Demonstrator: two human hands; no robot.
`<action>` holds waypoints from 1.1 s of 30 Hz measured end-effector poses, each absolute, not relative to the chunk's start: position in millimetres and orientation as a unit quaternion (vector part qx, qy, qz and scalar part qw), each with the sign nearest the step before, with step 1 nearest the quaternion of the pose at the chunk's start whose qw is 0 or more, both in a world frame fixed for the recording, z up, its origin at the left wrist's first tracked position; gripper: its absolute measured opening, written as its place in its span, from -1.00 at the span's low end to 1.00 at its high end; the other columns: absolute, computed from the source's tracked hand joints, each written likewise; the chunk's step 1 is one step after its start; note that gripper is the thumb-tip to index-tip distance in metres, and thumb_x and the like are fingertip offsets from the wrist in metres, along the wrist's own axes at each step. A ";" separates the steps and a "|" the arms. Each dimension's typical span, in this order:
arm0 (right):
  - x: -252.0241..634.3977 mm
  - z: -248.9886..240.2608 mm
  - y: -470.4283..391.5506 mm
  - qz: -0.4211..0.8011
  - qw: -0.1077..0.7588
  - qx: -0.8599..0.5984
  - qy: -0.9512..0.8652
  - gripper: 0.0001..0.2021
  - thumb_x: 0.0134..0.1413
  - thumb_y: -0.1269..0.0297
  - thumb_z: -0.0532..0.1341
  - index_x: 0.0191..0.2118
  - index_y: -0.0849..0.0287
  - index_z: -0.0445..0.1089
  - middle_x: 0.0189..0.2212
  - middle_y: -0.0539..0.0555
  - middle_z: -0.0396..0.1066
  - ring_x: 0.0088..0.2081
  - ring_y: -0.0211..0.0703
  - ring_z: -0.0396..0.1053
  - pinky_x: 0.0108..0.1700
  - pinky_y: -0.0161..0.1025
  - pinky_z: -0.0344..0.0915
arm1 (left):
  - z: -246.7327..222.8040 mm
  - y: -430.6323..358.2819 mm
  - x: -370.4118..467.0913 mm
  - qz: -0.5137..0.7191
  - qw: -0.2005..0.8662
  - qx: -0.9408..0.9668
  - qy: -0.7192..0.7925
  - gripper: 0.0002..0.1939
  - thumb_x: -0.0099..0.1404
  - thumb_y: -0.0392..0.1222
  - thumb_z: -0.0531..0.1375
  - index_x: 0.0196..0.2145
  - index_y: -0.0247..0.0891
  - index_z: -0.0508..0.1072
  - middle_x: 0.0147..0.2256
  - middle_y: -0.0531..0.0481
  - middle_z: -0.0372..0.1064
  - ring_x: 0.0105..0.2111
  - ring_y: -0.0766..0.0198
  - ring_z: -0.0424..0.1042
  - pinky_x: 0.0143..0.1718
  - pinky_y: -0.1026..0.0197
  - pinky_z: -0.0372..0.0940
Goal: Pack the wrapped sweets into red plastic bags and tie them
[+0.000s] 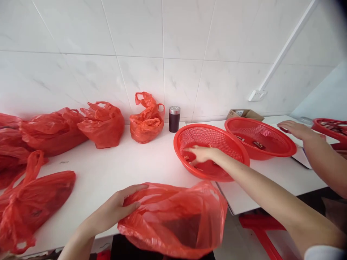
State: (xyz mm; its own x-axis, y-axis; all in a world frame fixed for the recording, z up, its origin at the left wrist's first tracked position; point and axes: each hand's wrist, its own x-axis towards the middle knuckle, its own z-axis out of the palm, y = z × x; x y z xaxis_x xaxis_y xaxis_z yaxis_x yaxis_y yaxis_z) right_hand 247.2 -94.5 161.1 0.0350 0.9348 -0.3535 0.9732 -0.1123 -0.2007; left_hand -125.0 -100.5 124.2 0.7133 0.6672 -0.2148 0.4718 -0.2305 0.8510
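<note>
While the left hand (pixel 116 209) grips one red bag (pixel 176 220) on the counter (pixel 108 169), right hand (pixel 200 154) fingers lie loose in one of three red baskets (pixel 214 135).

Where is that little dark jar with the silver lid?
The dark jar stands upright at the back of the white table, against the tiled wall, between a knotted red bag on its left and the nearer red basket on its right.

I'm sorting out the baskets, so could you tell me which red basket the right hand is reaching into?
The right hand is inside the nearer red basket, left of the overlapping far basket.
</note>
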 end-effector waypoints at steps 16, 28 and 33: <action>270.0 159.9 -80.1 -0.282 -0.025 0.681 0.675 -0.83 0.01 0.47 0.18 -0.23 0.18 0.30 -0.31 0.04 0.44 -0.31 -0.24 0.43 -0.33 -0.35 0.27 | 115.0 -89.3 -112.6 0.215 0.549 0.657 0.470 -0.28 0.19 0.09 0.22 0.25 -0.17 0.22 0.19 -0.09 0.25 0.15 -0.02 0.29 0.09 0.06 0.29; 120.5 174.5 -140.1 -0.332 -0.162 0.532 0.761 -0.93 0.08 0.38 0.19 -0.27 0.11 0.33 -0.20 0.01 0.42 -0.25 -0.22 0.37 -0.29 -0.34 0.24 | 115.8 -90.7 -92.6 0.167 0.505 0.718 0.449 -0.16 0.16 -0.17 0.16 0.35 -0.19 -0.07 0.22 -0.13 0.20 0.09 0.04 0.34 0.04 0.07 0.32; 131.2 153.1 -129.4 -0.281 -0.117 0.591 0.747 -0.75 0.16 0.50 0.03 -0.20 0.10 0.41 -0.15 0.05 0.46 -0.21 -0.17 0.40 -0.22 -0.28 0.25 | 111.9 -92.5 -98.1 0.187 0.481 0.733 0.442 -0.16 0.08 -0.26 0.16 0.32 -0.20 0.03 0.25 -0.13 0.14 0.16 0.01 0.26 0.13 0.02 0.23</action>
State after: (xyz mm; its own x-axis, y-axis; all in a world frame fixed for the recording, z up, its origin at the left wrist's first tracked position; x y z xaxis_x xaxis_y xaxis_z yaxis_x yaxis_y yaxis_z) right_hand 131.2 -129.4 153.1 -0.2741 0.9489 -0.1566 0.8171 0.1438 -0.5583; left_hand -98.1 -92.5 111.9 0.5385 0.8289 -0.1511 0.4687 -0.1456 0.8713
